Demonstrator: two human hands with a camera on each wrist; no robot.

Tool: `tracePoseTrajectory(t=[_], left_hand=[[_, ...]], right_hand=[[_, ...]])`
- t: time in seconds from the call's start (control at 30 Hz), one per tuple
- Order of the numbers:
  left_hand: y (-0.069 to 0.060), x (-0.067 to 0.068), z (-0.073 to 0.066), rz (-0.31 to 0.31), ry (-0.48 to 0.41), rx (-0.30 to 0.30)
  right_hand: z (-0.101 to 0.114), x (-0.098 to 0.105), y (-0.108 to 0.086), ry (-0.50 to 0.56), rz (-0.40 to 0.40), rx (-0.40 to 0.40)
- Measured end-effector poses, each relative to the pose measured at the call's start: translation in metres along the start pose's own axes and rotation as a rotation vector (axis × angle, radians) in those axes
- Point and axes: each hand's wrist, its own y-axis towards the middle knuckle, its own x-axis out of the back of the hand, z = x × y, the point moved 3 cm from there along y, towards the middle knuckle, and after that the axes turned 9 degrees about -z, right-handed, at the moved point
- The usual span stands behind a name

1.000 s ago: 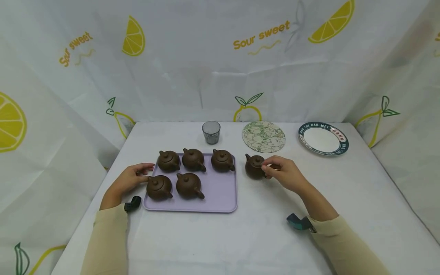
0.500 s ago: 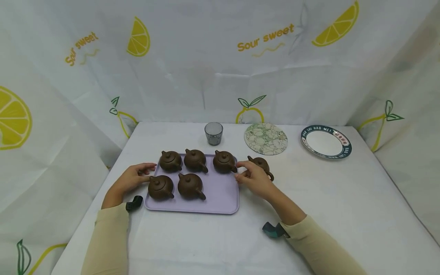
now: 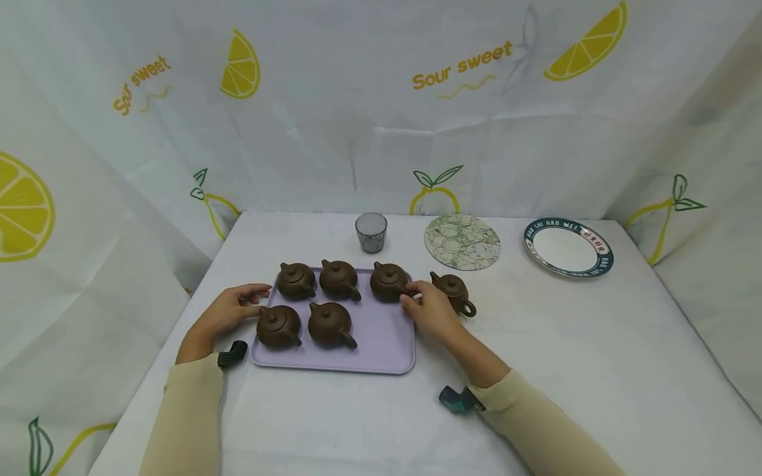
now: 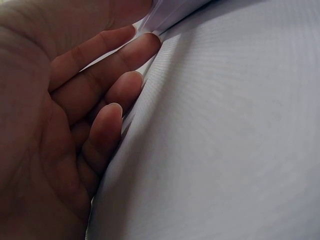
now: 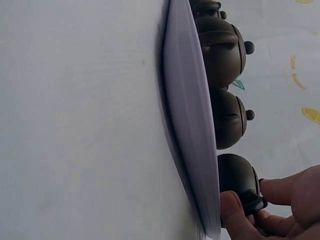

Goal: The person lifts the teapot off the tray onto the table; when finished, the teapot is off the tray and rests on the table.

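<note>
Five brown teapots stand on a lilac tray (image 3: 381,357). At its back right corner, my right hand (image 3: 433,311) pinches the handle of a teapot (image 3: 388,283); the right wrist view shows fingers and thumb of the hand (image 5: 295,200) around that handle on the nearest teapot (image 5: 236,175). Another teapot (image 3: 451,288) stands off the tray, just behind my right hand. My left hand (image 3: 226,311) lies at the tray's left edge, fingers loosely extended beside the front left teapot (image 3: 278,327). In the left wrist view its fingers (image 4: 100,127) bend slightly beside the white cloth.
A grey glass (image 3: 372,233) stands behind the tray. Farther right are a round patterned mat (image 3: 462,242) and a white plate with a dark lettered rim (image 3: 568,247). A white curtain printed with lemons (image 3: 297,119) hangs behind the table.
My right hand has let go of the teapot off the tray and moved left, onto the handle of the tray's back right teapot. My left hand has stayed at the tray edge.
</note>
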Motion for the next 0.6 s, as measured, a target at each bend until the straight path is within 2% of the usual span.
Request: tracePoseTrajectory(t=[0.2, 0.4, 0.6], left_hand=[[-0.007, 0.004, -0.027, 0.009, 0.022, -0.004], [-0.009, 0.004, -0.031, 0.010, 0.011, 0.005], [-0.009, 0.003, -0.030, 0.000, 0.023, 0.007]], right_hand=[[0.000, -0.002, 0.002, 0.000, -0.028, -0.041], [0.000, -0.001, 0.003, 0.038, -0.041, -0.051], [0.001, 0.002, 0.002, 0.039, -0.086, -0.054]])
